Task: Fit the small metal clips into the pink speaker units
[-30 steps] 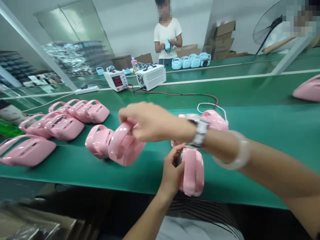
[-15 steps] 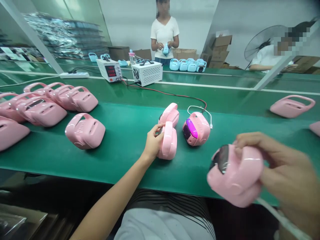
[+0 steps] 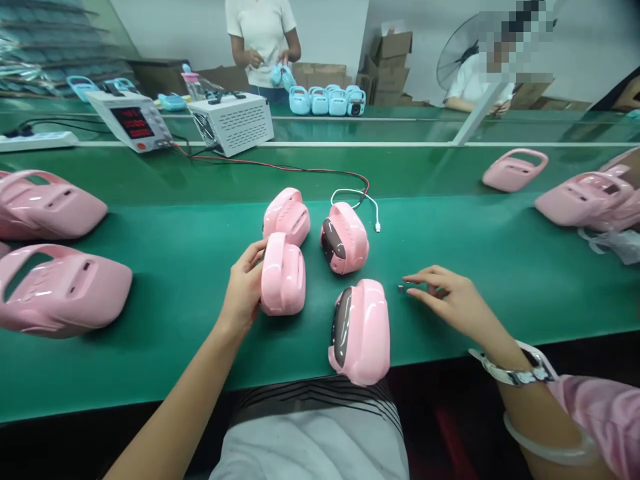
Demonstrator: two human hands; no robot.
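My left hand grips a pink handled device standing on the green bench, its fingers partly hidden behind the casing. Touching or close behind it is another pink device. To the right stands a third one with a dark front window. Nearest the bench's front edge is a further pink device, also dark-windowed, with no hand on it. My right hand is open, thumb and index finger apart, beside a tiny metallic piece too small to name.
A white USB cable lies behind the devices. Red and black wires run to a power supply and a white vented box. More pink devices stand left and right. Two co-workers are across the bench, near blue devices.
My right hand has let go of its pink device, which now stands near the front edge. The purple light on another device has gone dark. The view has swung right.
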